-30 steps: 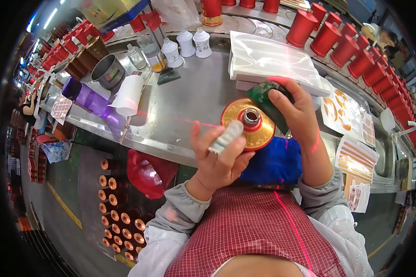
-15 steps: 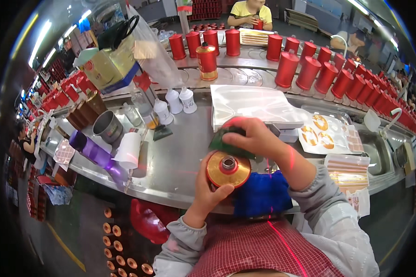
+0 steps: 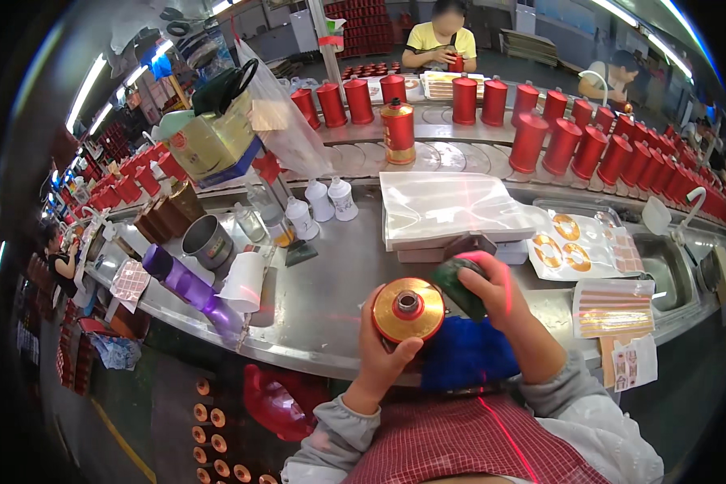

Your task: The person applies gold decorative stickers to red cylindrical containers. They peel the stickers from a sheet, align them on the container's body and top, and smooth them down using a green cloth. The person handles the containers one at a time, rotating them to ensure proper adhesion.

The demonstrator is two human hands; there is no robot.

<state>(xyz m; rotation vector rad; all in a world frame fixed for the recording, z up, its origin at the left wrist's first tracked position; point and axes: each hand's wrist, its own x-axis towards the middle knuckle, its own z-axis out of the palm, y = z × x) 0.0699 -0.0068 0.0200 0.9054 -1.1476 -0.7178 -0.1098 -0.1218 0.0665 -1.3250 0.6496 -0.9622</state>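
Note:
My left hand (image 3: 374, 353) is closed round a red bottle (image 3: 394, 321), which shows its gold top and its bare, uncapped neck to me. In my right hand (image 3: 498, 297), just to the right of the bottle, is a dark green flat piece (image 3: 458, 289), like a scraper. A small gap separates that piece from the bottle's rim. Under my right forearm, at the counter's front edge, lies a blue cloth (image 3: 469, 355). The bottle's lower body is hidden beneath its top.
Stacked clear sheets (image 3: 452, 206) lie ahead, with gold ring stickers (image 3: 566, 227) to their right. White bottles (image 3: 319, 202), a metal cup (image 3: 208, 242) and a purple bottle (image 3: 187, 286) stand left. Red bottles (image 3: 562, 147) line the far conveyor; a person (image 3: 440, 42) sits beyond.
My right hand has drawn the green piece away from the bottle's far side, to the right and nearer me. The left hand still holds the bottle. The whole view has shifted slightly.

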